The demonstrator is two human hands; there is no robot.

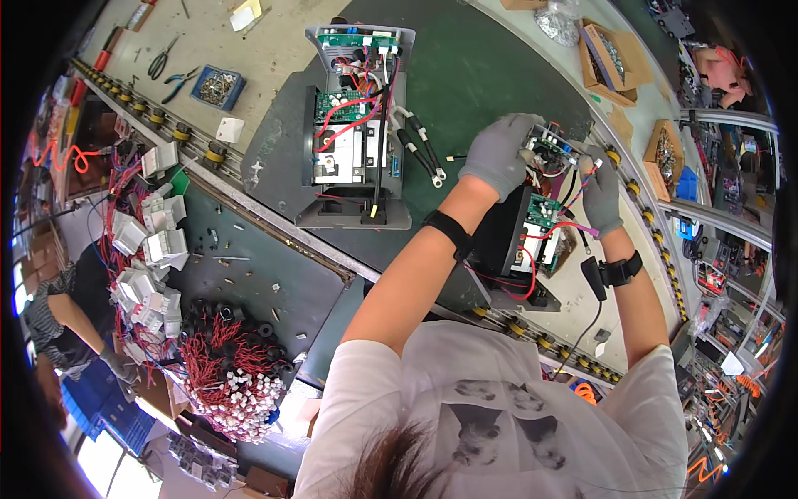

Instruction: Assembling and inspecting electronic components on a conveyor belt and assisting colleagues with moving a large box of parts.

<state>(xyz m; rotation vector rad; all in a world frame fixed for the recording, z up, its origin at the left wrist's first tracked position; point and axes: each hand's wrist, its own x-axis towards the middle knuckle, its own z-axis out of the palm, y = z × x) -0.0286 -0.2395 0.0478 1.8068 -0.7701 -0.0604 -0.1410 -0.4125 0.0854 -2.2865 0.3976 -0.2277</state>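
An open electronic device (540,212) with green circuit boards, a black metal case and red, black and purple wires sits before me. My left hand (503,155), in a grey glove, grips the far end panel (550,143) of this device; its fingertips are partly hidden. On the right side, my right hand (602,196), also gloved, has its fingers closed on wires (592,169) with a small white connector. A second open device (356,125) of the same kind stands to the left, touched by neither hand. Black cables with ring terminals (421,150) lie beside it.
Roller tracks (214,153) edge the green work surface (465,58). At the far left are a blue parts bin (218,87) and pliers (162,60). Red wire bundles (229,366) and white housings (162,233) pile up near left, by a co-worker's gloved hand (120,366). Cardboard boxes (665,158) stand right.
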